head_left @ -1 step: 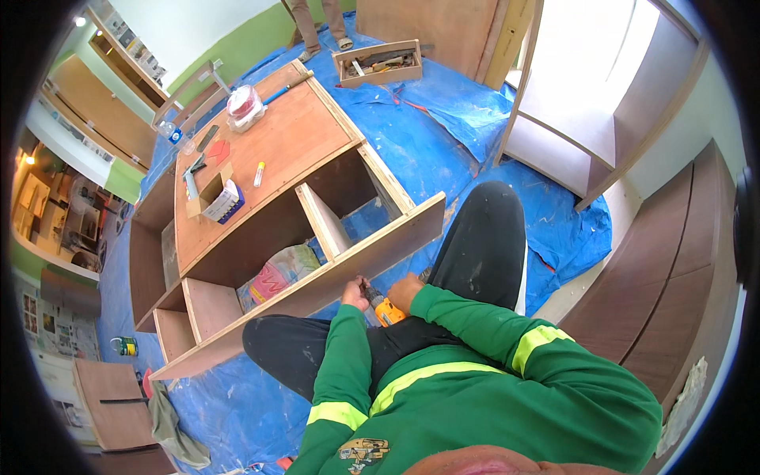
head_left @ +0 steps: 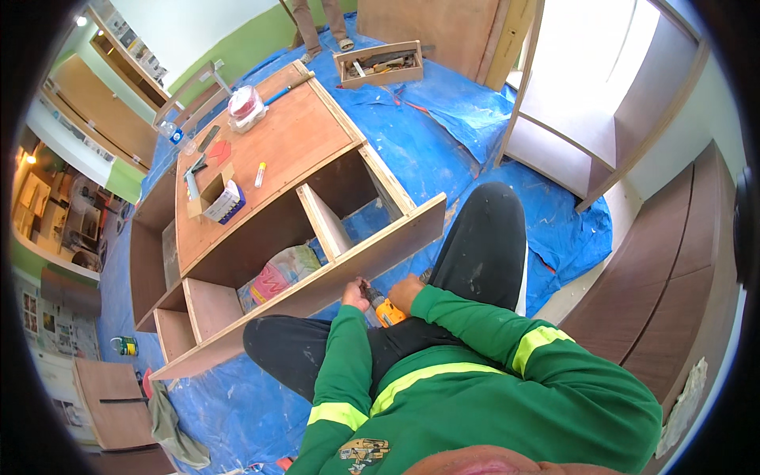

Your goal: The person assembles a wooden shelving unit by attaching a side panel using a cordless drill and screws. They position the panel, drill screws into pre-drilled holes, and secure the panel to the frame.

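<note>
An orange and black cordless drill [head_left: 388, 312] lies between my two hands, low over my lap, its chuck toward the cabinet. My right hand [head_left: 407, 294] is closed round the drill's grip, most of which it hides. At the chuck end my left hand [head_left: 356, 294] has its fingers pinched together. Whatever is between those fingertips is too small to make out. Just beyond both hands runs the long front board [head_left: 340, 271] of a wooden cabinet frame lying on the floor.
On the cabinet's plywood panel [head_left: 269, 142] are an opened small box [head_left: 218, 202], a yellow tube [head_left: 260, 175], a caulking gun [head_left: 192, 178] and a hammer [head_left: 289, 89]. A wooden toolbox [head_left: 380, 65] stands beyond, near a person's legs [head_left: 321, 24]. Blue sheeting [head_left: 443, 103] covers the floor.
</note>
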`<action>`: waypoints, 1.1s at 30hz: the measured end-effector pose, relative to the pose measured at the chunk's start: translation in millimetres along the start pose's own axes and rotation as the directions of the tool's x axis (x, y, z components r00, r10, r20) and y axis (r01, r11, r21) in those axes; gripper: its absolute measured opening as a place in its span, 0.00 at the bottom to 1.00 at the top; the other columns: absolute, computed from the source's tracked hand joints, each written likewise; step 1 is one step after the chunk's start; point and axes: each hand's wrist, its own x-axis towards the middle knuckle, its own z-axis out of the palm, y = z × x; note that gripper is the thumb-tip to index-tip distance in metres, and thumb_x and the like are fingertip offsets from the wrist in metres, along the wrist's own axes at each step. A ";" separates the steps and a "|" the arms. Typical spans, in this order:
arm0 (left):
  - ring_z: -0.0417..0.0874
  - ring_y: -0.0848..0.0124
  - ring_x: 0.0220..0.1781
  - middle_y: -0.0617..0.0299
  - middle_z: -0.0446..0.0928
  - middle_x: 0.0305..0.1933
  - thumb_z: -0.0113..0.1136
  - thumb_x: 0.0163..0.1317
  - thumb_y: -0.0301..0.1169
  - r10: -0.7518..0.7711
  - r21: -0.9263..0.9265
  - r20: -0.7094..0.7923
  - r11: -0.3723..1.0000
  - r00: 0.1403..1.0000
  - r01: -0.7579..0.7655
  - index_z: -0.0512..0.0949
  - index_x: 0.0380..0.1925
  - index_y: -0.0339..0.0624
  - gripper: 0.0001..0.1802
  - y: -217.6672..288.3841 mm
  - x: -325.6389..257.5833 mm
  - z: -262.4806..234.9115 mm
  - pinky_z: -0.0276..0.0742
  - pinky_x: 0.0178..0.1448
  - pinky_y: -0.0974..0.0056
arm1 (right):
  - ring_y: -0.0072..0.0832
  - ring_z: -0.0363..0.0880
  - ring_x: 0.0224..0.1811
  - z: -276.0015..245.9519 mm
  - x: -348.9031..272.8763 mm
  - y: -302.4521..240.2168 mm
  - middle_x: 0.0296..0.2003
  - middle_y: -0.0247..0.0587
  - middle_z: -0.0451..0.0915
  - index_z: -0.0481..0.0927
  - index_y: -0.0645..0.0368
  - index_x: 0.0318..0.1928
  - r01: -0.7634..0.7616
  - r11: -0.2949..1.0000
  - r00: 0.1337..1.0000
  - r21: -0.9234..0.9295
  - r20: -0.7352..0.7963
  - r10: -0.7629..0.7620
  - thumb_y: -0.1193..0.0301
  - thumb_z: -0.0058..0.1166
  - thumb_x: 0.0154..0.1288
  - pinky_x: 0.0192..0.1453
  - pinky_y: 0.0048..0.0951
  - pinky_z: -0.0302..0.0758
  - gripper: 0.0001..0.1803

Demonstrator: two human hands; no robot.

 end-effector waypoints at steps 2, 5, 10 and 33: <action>0.78 0.64 0.30 0.60 0.77 0.30 0.53 0.79 0.29 0.005 -0.004 0.005 1.000 1.000 -0.005 0.76 0.44 0.42 0.04 -0.1 0.2 -6.4 0.79 0.40 0.58 | 0.40 0.89 0.55 -1.1 -0.4 -1.4 0.50 0.38 0.91 0.88 0.50 0.55 0.016 1.000 1.000 0.011 0.003 -0.016 0.65 0.57 0.71 0.57 0.52 0.77 0.15; 0.77 0.63 0.30 0.60 0.77 0.29 0.53 0.79 0.29 0.052 0.002 0.040 0.999 0.998 -0.052 0.77 0.41 0.43 0.06 2.1 3.8 2.1 0.79 0.40 0.56 | 0.40 0.89 0.55 -4.3 2.6 2.9 0.50 0.39 0.90 0.87 0.51 0.54 0.019 1.000 1.000 0.021 0.000 -0.019 0.66 0.57 0.71 0.56 0.53 0.77 0.15; 0.80 0.63 0.34 0.60 0.79 0.32 0.53 0.80 0.31 0.051 0.050 0.046 0.997 0.998 -0.053 0.78 0.41 0.41 0.08 3.0 2.5 9.7 0.81 0.43 0.57 | 0.40 0.89 0.54 0.0 4.3 6.9 0.49 0.39 0.90 0.87 0.52 0.53 -0.002 0.999 1.000 0.035 -0.026 0.003 0.67 0.58 0.70 0.56 0.53 0.77 0.14; 0.77 0.66 0.32 0.63 0.78 0.31 0.56 0.77 0.31 -0.023 -0.089 -0.021 0.996 1.000 0.021 0.81 0.41 0.41 0.07 -1.9 10.1 2.6 0.77 0.41 0.60 | 0.41 0.90 0.51 -1.5 -2.7 8.5 0.46 0.41 0.90 0.84 0.51 0.53 0.022 1.000 0.997 -0.014 -0.070 -0.023 0.65 0.57 0.71 0.52 0.51 0.80 0.13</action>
